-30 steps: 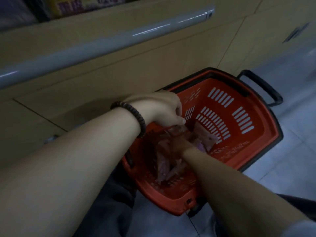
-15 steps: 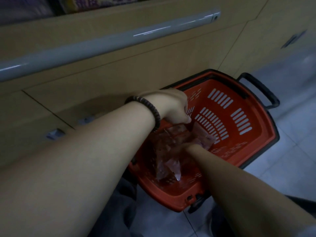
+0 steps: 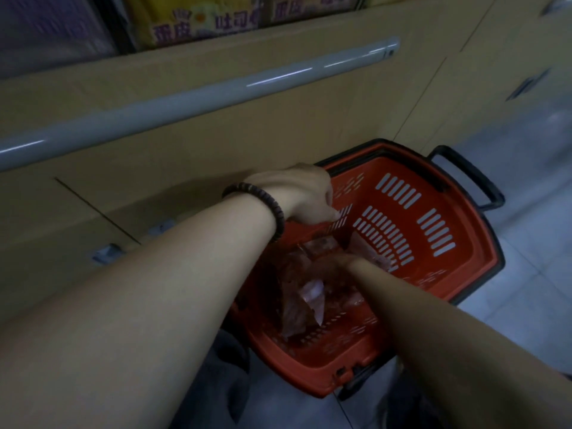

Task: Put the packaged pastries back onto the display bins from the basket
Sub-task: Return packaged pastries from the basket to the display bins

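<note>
My left hand (image 3: 305,193) has risen from the pastries (image 3: 309,294) to the rim of the basket (image 3: 414,168), fingers curled; whether they grip anything I cannot tell. My right hand (image 3: 337,261) stays buried among the pastries, its fingers hidden. Nothing is lifted yet, and the pastries all lie in the basket.

Grey rail (image 3: 198,97) runs across the tan cabinet (image 3: 278,134); pale floor tiles (image 3: 526,243) on the right, yellow bags (image 3: 198,23) up top.

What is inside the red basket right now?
Clear-wrapped pastry packets lie bunched in the near half of the red basket, with the right hand pushed in among them. The hand and forearm cover some packets, so their count and its grip cannot be seen.
</note>
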